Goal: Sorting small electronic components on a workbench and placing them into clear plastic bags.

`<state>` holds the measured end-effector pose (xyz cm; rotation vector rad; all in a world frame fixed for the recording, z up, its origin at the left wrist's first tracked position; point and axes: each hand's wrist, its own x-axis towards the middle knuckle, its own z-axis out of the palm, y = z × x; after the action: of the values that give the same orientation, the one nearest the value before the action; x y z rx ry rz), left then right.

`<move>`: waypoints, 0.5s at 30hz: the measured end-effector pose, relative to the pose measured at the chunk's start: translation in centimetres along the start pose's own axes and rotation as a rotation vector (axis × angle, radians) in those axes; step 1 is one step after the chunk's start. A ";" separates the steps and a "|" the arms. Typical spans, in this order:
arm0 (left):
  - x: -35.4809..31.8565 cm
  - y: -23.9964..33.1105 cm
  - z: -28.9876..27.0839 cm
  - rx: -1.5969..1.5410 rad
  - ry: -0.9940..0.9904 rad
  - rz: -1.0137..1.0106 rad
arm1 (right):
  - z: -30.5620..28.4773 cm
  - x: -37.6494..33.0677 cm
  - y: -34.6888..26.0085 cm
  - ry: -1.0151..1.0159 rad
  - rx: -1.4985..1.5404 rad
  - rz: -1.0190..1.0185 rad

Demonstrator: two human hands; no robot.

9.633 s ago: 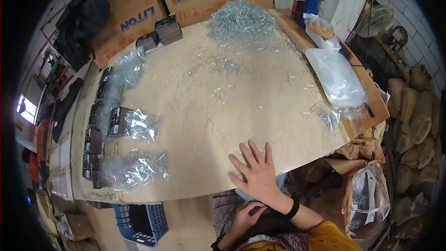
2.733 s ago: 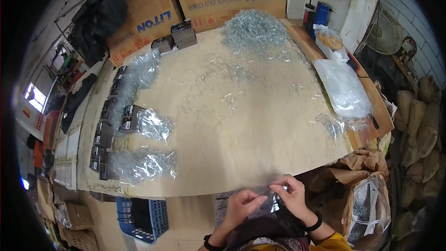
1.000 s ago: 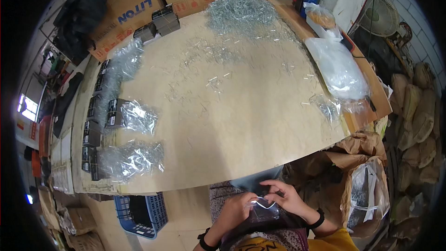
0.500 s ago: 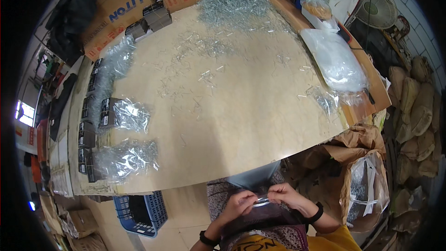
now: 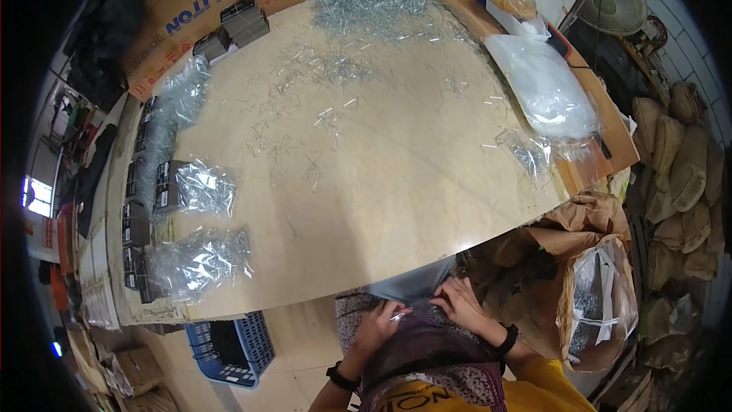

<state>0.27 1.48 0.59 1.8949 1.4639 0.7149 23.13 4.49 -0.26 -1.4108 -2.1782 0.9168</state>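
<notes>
Both my hands are over my lap, below the near edge of the table (image 5: 335,221). My left hand (image 5: 379,326) is closed, thumb and fingers pinching a small shiny piece of clear plastic. My right hand (image 5: 460,305) lies to its right with fingers stretched out and a little apart, beside a grey-blue sheet (image 5: 408,282) hanging at the table edge. I see nothing held in it, though its fingertips are partly hidden. Patterned dark cloth (image 5: 415,343) covers my lap.
A heap of thin metal wire pieces (image 5: 374,0) stands at the far side, with loose ones scattered nearer. Clear bags (image 5: 202,263) and dark bundled blocks (image 5: 136,223) line the left. Clear plastic bags (image 5: 541,91) lie right; a blue basket (image 5: 229,351) and paper sack (image 5: 595,313) stand below.
My hands have moved apart. The right hand has let go of the clear plastic stretched between them and shifted up toward the grey-blue sheet; the left has moved slightly left. The view has shifted a little.
</notes>
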 end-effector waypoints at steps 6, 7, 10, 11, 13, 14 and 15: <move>-1.7 -0.5 0.5 -0.143 -0.141 0.004 | -3.9 1.1 -3.4 0.374 0.378 0.199; -1.3 0.6 -0.2 -0.120 -0.148 0.074 | -7.1 1.7 -4.7 0.369 0.381 0.193; -1.3 -0.2 -0.1 -0.082 -0.022 0.185 | -16.1 5.7 -10.4 0.264 0.183 -0.160; -1.1 -0.6 -0.2 -0.076 -0.016 0.231 | -17.7 7.8 -11.7 0.242 0.118 -0.286; -1.0 -0.9 0.5 -0.198 -0.009 0.133 | -19.2 13.7 -13.9 0.248 -0.041 -0.528; -0.6 0.4 0.1 -0.141 0.005 0.203 | -20.3 16.0 -15.3 0.214 -0.174 -0.583; 0.4 1.3 0.3 -0.091 0.008 0.270 | -20.8 19.1 -15.2 0.189 -0.245 -0.565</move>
<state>1.39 1.56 1.44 2.0412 1.1705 0.8973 18.23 24.06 24.68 -0.8422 -2.3996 0.3110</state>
